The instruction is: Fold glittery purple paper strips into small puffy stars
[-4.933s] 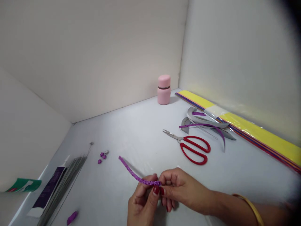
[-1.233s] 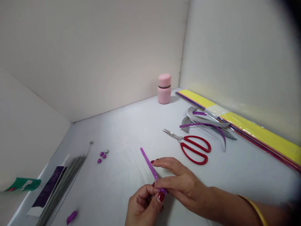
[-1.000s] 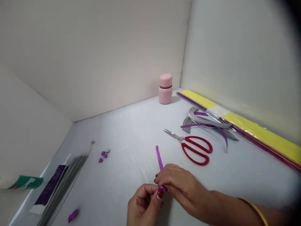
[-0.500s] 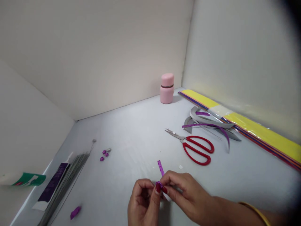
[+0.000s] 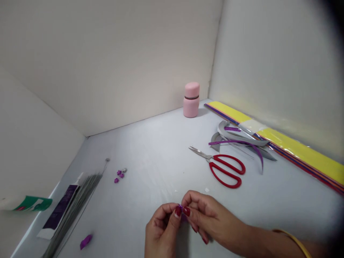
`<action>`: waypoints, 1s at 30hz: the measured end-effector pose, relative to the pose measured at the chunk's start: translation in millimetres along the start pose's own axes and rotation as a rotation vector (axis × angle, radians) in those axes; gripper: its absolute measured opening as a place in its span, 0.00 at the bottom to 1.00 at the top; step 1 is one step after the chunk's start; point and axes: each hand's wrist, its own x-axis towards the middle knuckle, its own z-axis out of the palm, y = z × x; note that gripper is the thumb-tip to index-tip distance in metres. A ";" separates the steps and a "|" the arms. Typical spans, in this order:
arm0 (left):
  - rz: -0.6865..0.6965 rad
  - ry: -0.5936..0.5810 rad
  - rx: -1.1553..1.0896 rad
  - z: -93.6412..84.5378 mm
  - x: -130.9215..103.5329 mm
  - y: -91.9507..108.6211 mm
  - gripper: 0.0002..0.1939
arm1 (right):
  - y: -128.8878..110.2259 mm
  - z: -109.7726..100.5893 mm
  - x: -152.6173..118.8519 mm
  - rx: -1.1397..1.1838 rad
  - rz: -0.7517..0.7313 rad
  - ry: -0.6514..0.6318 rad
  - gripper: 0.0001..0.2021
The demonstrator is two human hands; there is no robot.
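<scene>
Near the front of the white table, my left hand (image 5: 163, 227) and my right hand (image 5: 205, 216) meet, thumbs and fingers pinched together. Between the fingertips is a purple paper strip (image 5: 181, 206); only a small folded bit at the top and some purple below the thumbs show. My fingers hide the rest of it. Just beyond the hands lie small white paper scraps (image 5: 206, 190). Scissors with red handles (image 5: 225, 170) rest to the right, blades pointing left and slightly apart.
Small purple paper stars (image 5: 119, 173) lie left of centre. Further left are a bundle of grey wires (image 5: 80, 208), a purple-and-white tube (image 5: 61, 208) and a purple piece (image 5: 86, 242). Grey and purple strips (image 5: 242, 138), yellow-topped packed sheets (image 5: 290, 143) and a pink flask (image 5: 191, 100) stand toward the back right.
The free end of the purple strip, which stuck out beyond my fingers, is now turned down and mostly hidden. My right hand has shifted slightly up, its lower fingers now showing beneath.
</scene>
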 end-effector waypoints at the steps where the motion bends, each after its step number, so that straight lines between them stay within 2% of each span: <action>1: 0.002 0.007 0.006 -0.2 0.2 0.3 0.13 | -0.7 -0.5 -0.3 -0.042 0.003 0.035 0.13; 7: -0.029 -0.030 0.031 -0.2 -1.2 5.1 0.16 | -6.3 -1.2 -0.3 -0.064 0.024 0.109 0.11; 14: -0.018 -0.004 0.036 -3.2 0.7 3.7 0.13 | -5.1 -0.9 -1.2 -0.081 0.022 0.083 0.11; 22: -0.020 0.013 0.015 -3.8 0.9 6.2 0.14 | -7.2 -2.2 -0.9 -0.151 -0.023 0.101 0.07; 27: -0.004 0.020 -0.006 -2.0 0.7 5.9 0.14 | -8.3 -0.2 -3.3 -0.188 -0.141 0.090 0.06; 30: -0.022 0.044 -0.004 -1.6 1.6 4.9 0.16 | -8.9 -0.8 -2.5 -0.204 -0.147 0.098 0.07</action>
